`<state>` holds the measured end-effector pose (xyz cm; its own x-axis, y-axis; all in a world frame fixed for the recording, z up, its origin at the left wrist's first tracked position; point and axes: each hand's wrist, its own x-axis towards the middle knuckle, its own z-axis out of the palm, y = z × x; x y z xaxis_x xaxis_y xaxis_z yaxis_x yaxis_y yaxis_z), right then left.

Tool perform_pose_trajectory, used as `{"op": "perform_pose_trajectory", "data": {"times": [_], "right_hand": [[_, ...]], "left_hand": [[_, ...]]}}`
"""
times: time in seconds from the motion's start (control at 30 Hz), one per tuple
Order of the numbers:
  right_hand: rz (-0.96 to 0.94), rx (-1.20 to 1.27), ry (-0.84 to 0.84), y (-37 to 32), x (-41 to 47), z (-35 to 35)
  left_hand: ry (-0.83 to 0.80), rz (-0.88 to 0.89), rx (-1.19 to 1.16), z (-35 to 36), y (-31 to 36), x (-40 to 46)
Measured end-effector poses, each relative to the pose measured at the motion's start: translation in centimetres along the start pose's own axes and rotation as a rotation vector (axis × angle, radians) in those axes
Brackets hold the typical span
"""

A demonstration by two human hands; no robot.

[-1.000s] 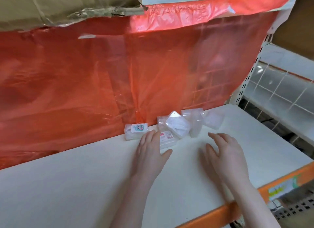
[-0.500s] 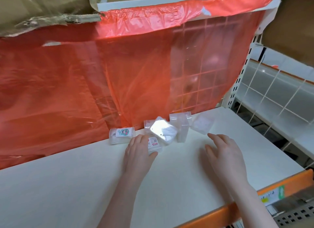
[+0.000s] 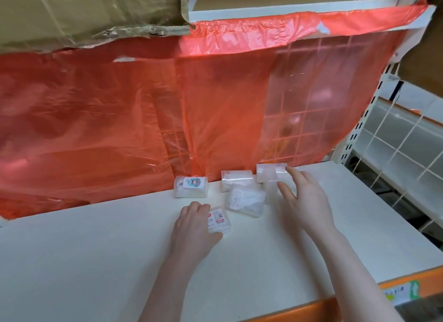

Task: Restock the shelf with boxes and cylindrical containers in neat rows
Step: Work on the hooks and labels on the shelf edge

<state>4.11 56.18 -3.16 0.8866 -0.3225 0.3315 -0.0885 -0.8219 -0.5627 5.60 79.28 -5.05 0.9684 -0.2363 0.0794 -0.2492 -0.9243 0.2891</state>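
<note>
Several small clear plastic boxes lie on the white shelf [image 3: 96, 261] near its back. My left hand [image 3: 194, 230] grips a clear box with a red-and-white label [image 3: 219, 220], pulled forward from the others. A box with a cartoon sticker [image 3: 191, 186] lies at the left by the red sheet. Another clear box [image 3: 236, 179] lies behind a tilted box [image 3: 245, 200] with white contents. My right hand [image 3: 303, 197] reaches with straight fingers to two clear boxes [image 3: 271, 174] at the right end, its fingertips touching them.
A translucent red plastic sheet [image 3: 119, 118] hangs along the shelf's back. A torn cardboard carton [image 3: 84, 15] overhangs at top left. The shelf's front edge is orange [image 3: 359, 295] with a price label. White wire grid shelving [image 3: 395, 149] stands to the right.
My left hand has closed on the labelled box and drawn it toward me, away from the group. My right hand has moved forward and left to the boxes at the right end.
</note>
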Motion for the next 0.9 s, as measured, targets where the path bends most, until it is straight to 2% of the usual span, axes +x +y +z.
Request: {"op": "perform_pose_trajectory", "data": {"times": [0.23,0.47,0.73,0.9], "right_hand": [[0.035,0.078,-0.045,-0.7,1.9,1.4],[0.04,0.243,-0.188,-1.2,1.6,2.4],[-0.159,0.162,-0.161,1.1,-1.7,2.5],[-0.215,0.108,-0.161,2.1,-2.8,2.0]], "left_hand": [[0.007,-0.026,-0.02,-0.3,-0.9,-0.7],[0.009,-0.036,-0.026,-0.4,-1.4,-0.7],[0.02,-0.051,-0.038,-0.4,-2.1,-0.7],[0.023,-0.053,-0.034,-0.4,-2.1,-0.5]]}}
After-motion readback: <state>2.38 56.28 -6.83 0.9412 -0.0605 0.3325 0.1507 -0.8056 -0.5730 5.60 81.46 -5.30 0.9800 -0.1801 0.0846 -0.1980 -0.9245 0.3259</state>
